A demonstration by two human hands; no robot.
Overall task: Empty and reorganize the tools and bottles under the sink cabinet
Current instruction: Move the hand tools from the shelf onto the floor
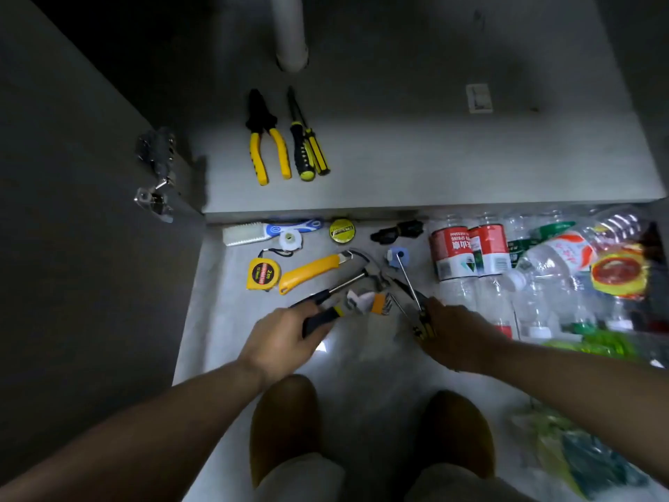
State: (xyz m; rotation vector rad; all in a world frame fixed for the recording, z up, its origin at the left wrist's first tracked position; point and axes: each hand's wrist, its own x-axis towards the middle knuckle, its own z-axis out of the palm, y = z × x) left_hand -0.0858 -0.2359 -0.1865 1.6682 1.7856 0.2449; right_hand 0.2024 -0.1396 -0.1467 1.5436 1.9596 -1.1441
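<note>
While most of the tools lie spread on the floor (pixel 362 360) in front of the cabinet, the left hand (pixel 282 342) curls around the black, yellow-banded handle of a wrench (pixel 356 301). The wrench's head points away from the person, just beside the hammer (pixel 347 282). The right hand (pixel 459 336) grips the yellow-and-black handle of a loose screwdriver (pixel 409 280), shaft pointing toward the cabinet. A second dark shaft beside it may share the grip, but this cannot be told. Each tool is taken by its handle, probably so that it can be laid down with the handle facing the opening.

On the cabinet shelf (pixel 434 157), in front of the drain pipe (pixel 291 30), pliers (pixel 266 139) and a pair of screwdrivers (pixel 307 146) lie parallel with handles toward the front edge. This looks like the start of a sorted row that the held tools would join. The tape measure (pixel 263 274), knife (pixel 311 269) and brush (pixel 246 233) wait on the floor near the shelf edge. The bottles (pixel 470 255) lie grouped at the right, apart from the tools, apparently kept as a separate class.
</note>
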